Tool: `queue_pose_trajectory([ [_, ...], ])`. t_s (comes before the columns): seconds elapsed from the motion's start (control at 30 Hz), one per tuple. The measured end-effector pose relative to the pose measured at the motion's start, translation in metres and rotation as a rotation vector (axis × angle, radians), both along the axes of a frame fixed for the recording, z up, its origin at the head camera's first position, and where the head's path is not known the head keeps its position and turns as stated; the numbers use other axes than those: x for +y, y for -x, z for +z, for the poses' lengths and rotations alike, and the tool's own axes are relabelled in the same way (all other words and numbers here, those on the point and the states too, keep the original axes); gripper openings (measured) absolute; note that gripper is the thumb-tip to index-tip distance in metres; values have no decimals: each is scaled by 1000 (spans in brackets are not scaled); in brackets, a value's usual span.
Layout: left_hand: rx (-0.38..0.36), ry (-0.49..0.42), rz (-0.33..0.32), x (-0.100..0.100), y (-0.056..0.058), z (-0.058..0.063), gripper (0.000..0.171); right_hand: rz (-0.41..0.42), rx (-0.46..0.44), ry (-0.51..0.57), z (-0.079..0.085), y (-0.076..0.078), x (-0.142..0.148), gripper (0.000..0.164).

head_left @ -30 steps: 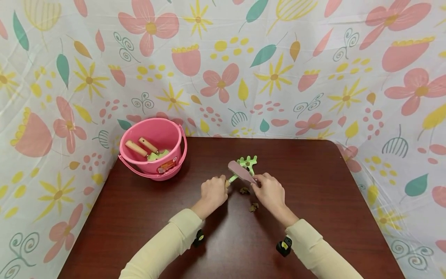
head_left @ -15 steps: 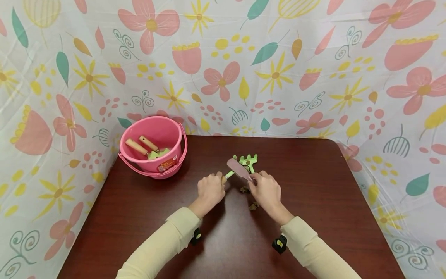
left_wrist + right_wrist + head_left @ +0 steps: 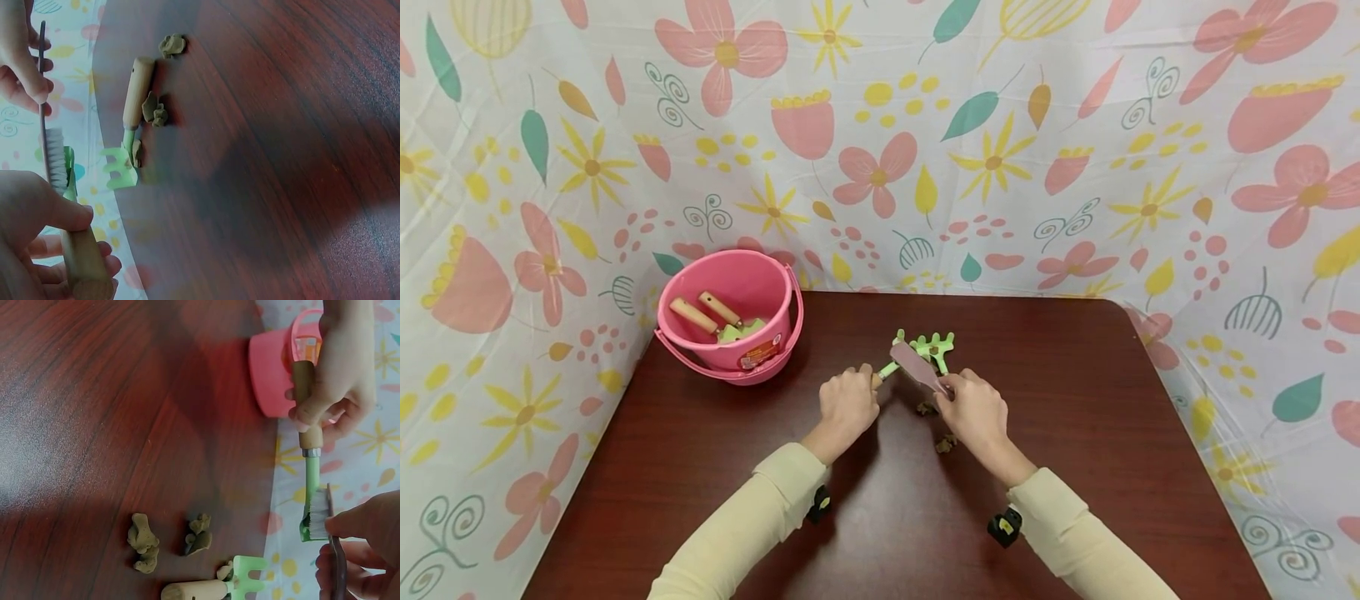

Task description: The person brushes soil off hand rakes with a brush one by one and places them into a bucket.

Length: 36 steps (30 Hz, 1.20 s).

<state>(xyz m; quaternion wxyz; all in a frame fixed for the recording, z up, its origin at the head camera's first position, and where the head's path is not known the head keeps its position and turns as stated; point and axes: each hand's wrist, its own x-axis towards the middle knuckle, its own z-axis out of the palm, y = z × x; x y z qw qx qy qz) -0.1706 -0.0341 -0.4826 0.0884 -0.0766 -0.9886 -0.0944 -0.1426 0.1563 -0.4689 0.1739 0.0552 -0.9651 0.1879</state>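
My left hand [image 3: 848, 404] grips the wooden handle of a small green garden hand tool [image 3: 312, 472]. Its green head is seen nearly edge-on in both wrist views. In my right hand [image 3: 976, 412] is a scrub brush [image 3: 914, 367] with a mauve back, pinched between thumb and fingers. White bristles [image 3: 319, 511] press against the tool's green head. Below them a green hand rake [image 3: 139, 94] with a wooden handle lies on the table. Brown clay-like lumps [image 3: 143, 544] sit beside that handle, and another small piece [image 3: 137, 153] lies by the rake's neck.
A pink bucket [image 3: 737, 292] stands at the back left of the dark wooden table [image 3: 715, 467]. Two wooden-handled green tools [image 3: 694, 317] lean inside it. A flower-printed cloth [image 3: 880, 242] hangs close behind the table's back edge.
My left hand has drawn the garden tool a little to the left, so its green head now shows beyond the brush. My right hand has shifted slightly left with the brush.
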Motion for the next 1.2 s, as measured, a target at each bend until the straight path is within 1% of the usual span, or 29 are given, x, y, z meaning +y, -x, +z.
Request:
queue_pose_trajectory([
  [0.17, 9, 0, 1, -1, 2, 0, 22, -2, -20, 7, 1, -2, 1, 17],
  [0.33, -12, 2, 19, -3, 4, -1, 22, -14, -27, 11, -1, -4, 3, 17],
  [0.5, -24, -1, 33, -4, 5, 1, 22, -24, -29, 15, -4, -5, 6, 19],
  [0.6, -22, -7, 31, -5, 6, 2, 21, -18, -10, 20, -5, -6, 8, 17],
  [0.7, -3, -13, 42, -8, 9, 1, 21, -8, 29, 34, -6, -8, 10, 13],
  [0.73, 4, -15, 48, -9, 9, 1, 21, 6, 58, 48, -12, -7, 13, 11],
  [0.83, 14, -15, 61, -12, 11, 1, 21, 18, 84, 61, -15, -9, 16, 9],
  [0.93, 15, -19, 52, -13, 11, 1, 21, 33, 83, 64, -16, -9, 17, 10],
  [0.97, 15, -22, 46, -13, 11, 1, 21, 26, 66, 57, -11, -10, 15, 13],
  [1.13, 15, -26, 23, -12, 8, 1, 21, 22, 72, 67, -9, -6, 14, 20],
  [1.2, 17, -22, 20, -12, 8, 0, 21, 25, 79, 68, -7, -5, 12, 20],
])
